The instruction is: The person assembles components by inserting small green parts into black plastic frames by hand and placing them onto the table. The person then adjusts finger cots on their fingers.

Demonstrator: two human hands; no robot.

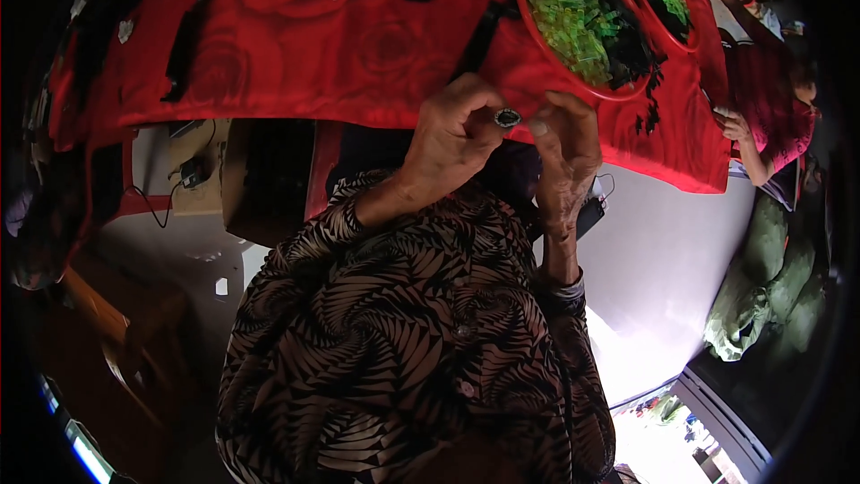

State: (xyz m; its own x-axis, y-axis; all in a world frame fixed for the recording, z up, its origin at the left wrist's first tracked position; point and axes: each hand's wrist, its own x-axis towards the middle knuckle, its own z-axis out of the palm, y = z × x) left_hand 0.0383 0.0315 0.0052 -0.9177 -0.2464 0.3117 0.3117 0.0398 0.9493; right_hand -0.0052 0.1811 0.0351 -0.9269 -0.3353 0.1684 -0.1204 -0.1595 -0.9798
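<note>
My left hand [453, 130] is closed around a small dark oval piece with a pale rim [507, 117], whose end sticks out past the thumb and forefinger. What the fist covers of it is hidden. Close by on the right, my right hand [570, 139] is raised with thumb and forefinger curved and apart; nothing shows between them. Both hands are in front of the near edge of a table with a red rose-patterned cloth [296, 63]. Beyond them, a red-rimmed round tray [526, 13] holds many translucent green pieces [569, 13] and some black ones.
A second red-rimmed tray [696, 36] with green pieces stands farther right. Long black strips [479, 38] lie on the cloth, with small black bits [652, 99] near the tray. At the right, another person [770, 99] has a hand at the table's edge. A cardboard box [260, 179] sits below, left.
</note>
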